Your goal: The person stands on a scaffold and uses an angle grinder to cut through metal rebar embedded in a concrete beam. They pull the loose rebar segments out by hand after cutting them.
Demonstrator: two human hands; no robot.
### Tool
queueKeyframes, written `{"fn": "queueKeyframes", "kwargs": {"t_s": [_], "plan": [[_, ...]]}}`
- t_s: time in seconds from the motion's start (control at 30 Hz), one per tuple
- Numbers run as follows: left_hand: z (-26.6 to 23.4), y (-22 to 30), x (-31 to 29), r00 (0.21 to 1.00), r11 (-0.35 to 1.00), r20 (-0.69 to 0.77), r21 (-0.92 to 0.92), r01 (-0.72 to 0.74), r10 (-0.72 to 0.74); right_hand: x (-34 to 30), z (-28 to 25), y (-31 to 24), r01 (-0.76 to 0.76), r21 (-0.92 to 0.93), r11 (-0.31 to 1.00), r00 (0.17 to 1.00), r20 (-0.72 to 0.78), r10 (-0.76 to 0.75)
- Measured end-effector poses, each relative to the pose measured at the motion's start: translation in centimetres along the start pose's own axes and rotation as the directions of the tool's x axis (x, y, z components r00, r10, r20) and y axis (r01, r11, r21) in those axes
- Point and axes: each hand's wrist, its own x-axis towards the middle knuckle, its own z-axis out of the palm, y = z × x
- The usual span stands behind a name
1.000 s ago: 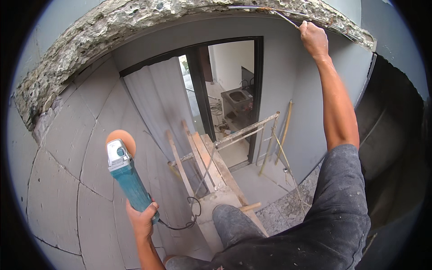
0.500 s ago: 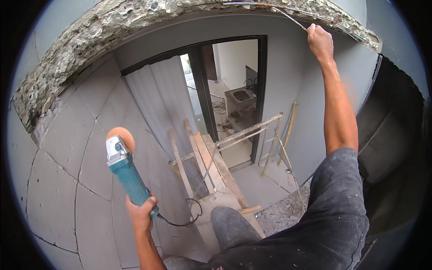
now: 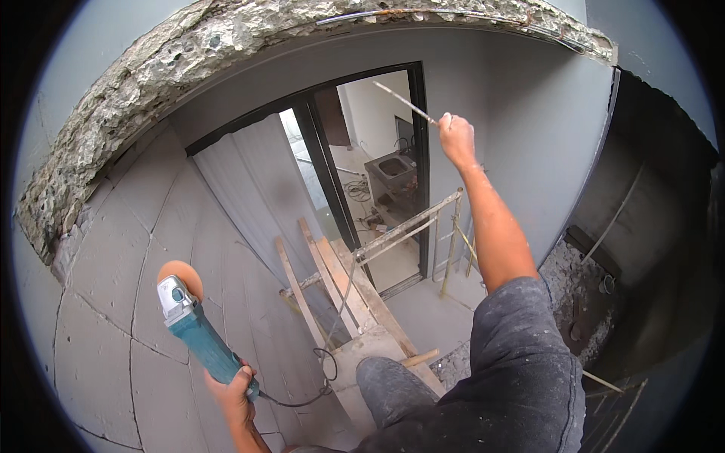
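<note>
My left hand (image 3: pixel 232 394) is wrapped round the rear body of a teal angle grinder (image 3: pixel 202 343). The grinder's orange-tan disc (image 3: pixel 187 276) points up beside the grey block wall, and a black cord trails from its back end. In my raised right hand (image 3: pixel 457 140) is one end of a thin metal rod (image 3: pixel 405 101), its free end pointing up and left in front of the doorway. Above runs a rough broken concrete edge (image 3: pixel 189 60), with a bare reinforcing bar (image 3: pixel 423 11) along it. Rod and bar are apart.
Beneath me, wooden planks (image 3: pixel 343 291) lie across a metal scaffold frame (image 3: pixel 408 225). A dark-framed sliding door (image 3: pixel 304 113) with a grey curtain (image 3: pixel 253 170) stands below. Rubble (image 3: pixel 453 366) covers part of the floor, and a dark opening (image 3: pixel 649 189) is at the right.
My right hand has come down and left from the concrete edge, taking the rod away from the bar there. The grinder in my left hand has shifted slightly lower and left in view.
</note>
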Motion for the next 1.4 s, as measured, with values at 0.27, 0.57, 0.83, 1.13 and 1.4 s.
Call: {"fn": "queueKeyframes", "kwargs": {"t_s": [0.27,0.57,0.83,1.13,1.4], "plan": [[-1.1,-1.3,-1.6,0.996,0.994,0.016,0.078,0.082,-0.084,-35.7,-3.9,5.8,-0.326,-0.444,0.834,0.534,0.641,0.551],[3.4,-4.9,-1.7,0.988,0.995,0.118,0.025,0.097,-0.1,-37.3,-5.3,15.8,-0.518,-0.386,0.763,0.56,0.521,0.644],[13.0,-5.8,-2.3,0.908,0.984,0.394,0.152,0.089,-0.143,-34.1,-4.7,-14.4,-0.693,0.485,0.533,0.56,0.828,-0.024],[25.0,-6.0,-2.1,0.8,0.922,0.594,0.352,-0.16,-0.088,-27.3,-7.6,-15.7,-0.792,0.61,0.035,0.598,0.762,0.248],[31.5,-1.0,-2.9,0.673,0.784,0.736,0.374,-0.495,0.074,-22.7,-10.5,-13.0,-0.675,0.737,-0.018,0.649,0.606,0.46]]}}
